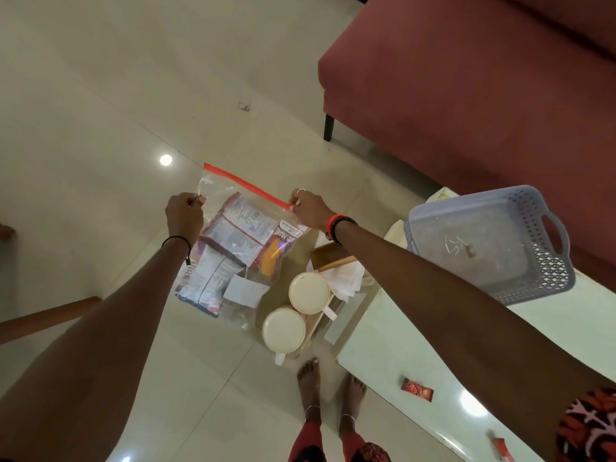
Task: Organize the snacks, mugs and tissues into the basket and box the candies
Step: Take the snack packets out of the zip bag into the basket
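Head view looked down at two hands holding one clear zip bag (233, 241) in the air above the tiled floor (100, 135). Left hand (184, 216) pinched the bag's left upper edge; right hand (308, 210) pinched the end of its orange zip strip (245, 185). Several snack packets (240, 228) lay inside, too overlapped to count. Two cream mugs (309, 292) sat upside down below the bag, beside white tissues (346, 281). One lavender basket (490, 241) stood on the white table (383, 355), where two red candy wrappers (416, 393) lay well apart.
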`<state>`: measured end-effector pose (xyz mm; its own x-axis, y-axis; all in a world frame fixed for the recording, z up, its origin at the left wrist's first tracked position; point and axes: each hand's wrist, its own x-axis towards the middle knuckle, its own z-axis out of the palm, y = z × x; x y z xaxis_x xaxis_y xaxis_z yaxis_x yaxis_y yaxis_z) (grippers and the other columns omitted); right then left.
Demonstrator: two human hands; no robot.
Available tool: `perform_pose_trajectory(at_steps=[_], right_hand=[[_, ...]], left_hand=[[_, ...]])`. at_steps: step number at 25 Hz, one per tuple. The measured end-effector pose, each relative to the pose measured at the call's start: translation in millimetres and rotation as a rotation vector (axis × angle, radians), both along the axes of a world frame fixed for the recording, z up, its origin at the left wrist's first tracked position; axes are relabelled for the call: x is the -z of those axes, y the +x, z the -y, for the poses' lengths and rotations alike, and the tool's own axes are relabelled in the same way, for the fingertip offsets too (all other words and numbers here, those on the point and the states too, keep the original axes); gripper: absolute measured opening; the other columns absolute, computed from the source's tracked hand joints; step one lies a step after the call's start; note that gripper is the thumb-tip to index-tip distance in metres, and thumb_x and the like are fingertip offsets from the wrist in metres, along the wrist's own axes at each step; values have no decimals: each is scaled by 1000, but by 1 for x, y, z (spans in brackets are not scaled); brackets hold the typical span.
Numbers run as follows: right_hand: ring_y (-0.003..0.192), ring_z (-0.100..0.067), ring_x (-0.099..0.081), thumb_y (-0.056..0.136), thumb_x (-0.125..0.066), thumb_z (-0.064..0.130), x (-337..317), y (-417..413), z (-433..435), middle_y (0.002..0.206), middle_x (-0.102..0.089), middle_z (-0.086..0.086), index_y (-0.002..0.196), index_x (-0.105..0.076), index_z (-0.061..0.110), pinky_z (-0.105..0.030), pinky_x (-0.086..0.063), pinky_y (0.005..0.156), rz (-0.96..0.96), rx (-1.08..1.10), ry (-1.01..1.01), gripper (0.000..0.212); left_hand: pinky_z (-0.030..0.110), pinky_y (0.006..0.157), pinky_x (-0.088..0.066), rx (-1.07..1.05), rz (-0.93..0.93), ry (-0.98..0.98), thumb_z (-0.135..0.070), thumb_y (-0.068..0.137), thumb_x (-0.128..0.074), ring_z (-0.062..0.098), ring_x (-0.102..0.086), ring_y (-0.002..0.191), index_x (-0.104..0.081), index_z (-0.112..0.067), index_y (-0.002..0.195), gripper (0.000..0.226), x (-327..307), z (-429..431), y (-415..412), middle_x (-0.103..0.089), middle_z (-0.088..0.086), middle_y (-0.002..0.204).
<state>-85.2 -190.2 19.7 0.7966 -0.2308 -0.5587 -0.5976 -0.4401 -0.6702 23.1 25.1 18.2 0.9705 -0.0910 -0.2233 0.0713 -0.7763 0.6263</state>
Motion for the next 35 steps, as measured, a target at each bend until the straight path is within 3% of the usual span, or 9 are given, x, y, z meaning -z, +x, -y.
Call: perform_pose_trajectory(at_steps=[6,8,12,14,16,24,28,31,35], right_hand=[[77,-24,-49,94,-38,0,-37,3,-22,83,-51,-10,89,-48,8,-23,-37,55,118,131,59,13],[74,-24,-48,93,-37,-1,-51,2,-25,77,-51,-5,91,-50,7,-21,-35,52,162,137,19,15],[68,-21,-46,95,-38,-2,-83,-3,-21,64,-44,5,96,-54,2,-19,-33,50,256,187,-44,16],[67,-19,-46,95,-40,-1,-99,-12,-15,67,-49,1,103,-57,-1,-19,-34,51,307,223,-84,18],[71,-20,-50,95,-43,1,-115,-24,-7,78,-56,-7,102,-58,1,-21,-38,56,357,295,-106,17],[87,-15,-51,76,-49,-15,-190,-108,55,96,-55,-5,104,-58,0,-10,-41,63,504,719,-54,33],[88,-16,-51,78,-42,-15,-219,-162,87,94,-54,-6,105,-58,1,-23,-45,72,531,877,-76,35],[94,-18,-55,84,-49,-10,-236,-210,110,101,-59,-9,108,-58,3,-32,-50,84,551,885,-55,29],[88,-10,-62,86,-62,-1,-259,-286,140,97,-64,-3,108,-58,1,-12,-52,73,624,950,-38,22]], left_hand=[[28,61,-24,-65,59,-25,-15,94,-51,24,-33,72,-38,-5,55,42,-44,-16,1,-31,4,56],[42,73,-35,-95,64,-52,-16,94,-51,30,-35,74,-47,1,62,37,-59,-16,1,-29,-3,60],[44,92,-39,-136,126,-142,-14,94,-50,44,-48,84,-60,13,86,30,-94,-3,-2,-31,-5,65],[43,92,-40,-139,153,-184,-13,94,-50,31,-53,77,-62,9,84,27,-112,8,-8,-50,7,71],[35,92,-40,-137,174,-220,-12,94,-51,34,-59,97,-65,8,97,25,-130,25,-15,-62,20,94],[25,91,-39,104,301,-340,-15,94,-53,23,-56,97,-65,4,109,28,-214,122,-52,-62,23,115],[28,96,-42,177,318,-378,-15,94,-53,16,-53,94,-66,3,110,28,-242,165,-83,-62,18,113],[34,94,-43,244,286,-372,-19,94,-53,30,-59,102,-65,4,109,29,-256,194,-112,-64,21,113],[37,87,-43,372,237,-359,-21,94,-52,37,-59,99,-66,5,103,31,-272,230,-161,-66,27,102]])
